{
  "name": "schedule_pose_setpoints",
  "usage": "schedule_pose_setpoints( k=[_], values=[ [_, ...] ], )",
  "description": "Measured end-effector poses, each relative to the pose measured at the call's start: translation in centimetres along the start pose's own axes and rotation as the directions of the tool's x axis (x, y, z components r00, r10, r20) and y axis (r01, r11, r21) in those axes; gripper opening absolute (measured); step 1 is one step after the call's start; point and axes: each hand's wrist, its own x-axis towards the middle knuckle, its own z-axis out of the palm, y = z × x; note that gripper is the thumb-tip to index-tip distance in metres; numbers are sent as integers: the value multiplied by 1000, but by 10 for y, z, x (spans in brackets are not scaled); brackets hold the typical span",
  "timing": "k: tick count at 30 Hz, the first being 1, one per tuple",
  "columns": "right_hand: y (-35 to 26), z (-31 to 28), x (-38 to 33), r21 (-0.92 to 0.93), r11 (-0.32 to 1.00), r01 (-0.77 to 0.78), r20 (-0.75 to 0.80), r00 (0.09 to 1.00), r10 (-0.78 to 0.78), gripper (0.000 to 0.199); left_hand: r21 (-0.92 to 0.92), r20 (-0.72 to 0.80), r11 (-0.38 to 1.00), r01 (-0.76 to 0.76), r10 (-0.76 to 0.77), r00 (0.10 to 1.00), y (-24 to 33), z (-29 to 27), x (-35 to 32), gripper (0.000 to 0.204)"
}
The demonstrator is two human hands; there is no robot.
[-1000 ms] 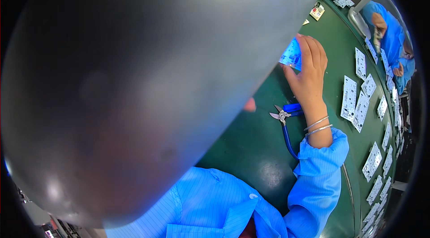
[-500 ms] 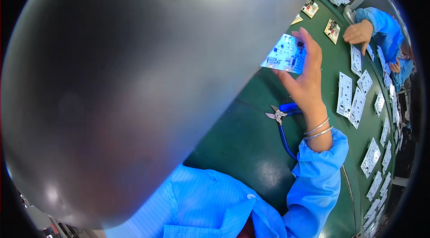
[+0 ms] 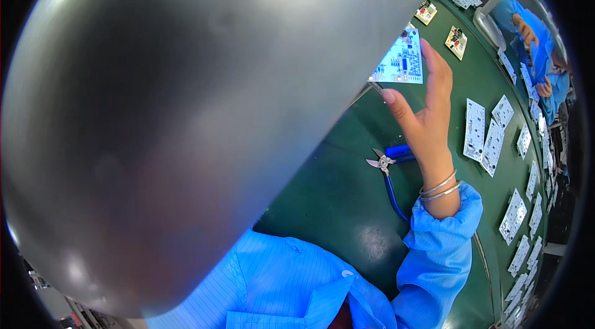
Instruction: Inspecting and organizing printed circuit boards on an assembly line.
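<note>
A white circuit board [image 3: 403,59], lit bluish, shows partly past the edge of a large smooth grey shade [image 3: 204,112]; the rest is covered. Beside the board's right edge is my right hand [image 3: 431,90], thumb and forefinger spread apart. The forefinger lies close along that edge, and whether it touches I cannot tell. My thumb tip is below the board, apart from it, near a thin dark edge. Closer to me on the green table [image 3: 322,199] lie blue-handled cutters [image 3: 385,162], jaws apart. My left hand does not show; the grey shade covers that side.
Several white boards [image 3: 475,131] are spread over the right side. Two populated boards [image 3: 457,43] lie further back, near a curved seam in the tabletop. At the far right sits a co-worker in a blue sleeve [image 3: 508,13], beside a grey rail [image 3: 493,28].
My right thumb has come off the circuit board, and the board has shifted and turned slightly. The co-worker's hand has drawn back, and a white board near it is gone from the table.
</note>
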Motion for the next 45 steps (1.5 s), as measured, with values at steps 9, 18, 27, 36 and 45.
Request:
schedule_pose_setpoints(
  k=[9,18,27,36,45],
  values=[
    [-1,-2,-4,66,995,78,-83,994,-73,67,-42,70,985,-165,167,983,-12,-10,-1,91],
    [-5,-5,-8,64,991,116,-105,988,-109,67,-17,18,934,-357,358,934,-8,-2,1,89],
    [-8,-8,-8,88,981,171,-93,982,-162,67,28,40,955,-295,294,955,-10,-15,1,88],
    [-10,-12,-9,95,980,178,-92,981,-169,68,18,27,959,-282,282,959,-3,-13,5,85],
    [-4,-12,-14,63,972,224,-115,970,-216,67,64,31,973,-221,220,975,-6,-5,9,84]
  ],
)
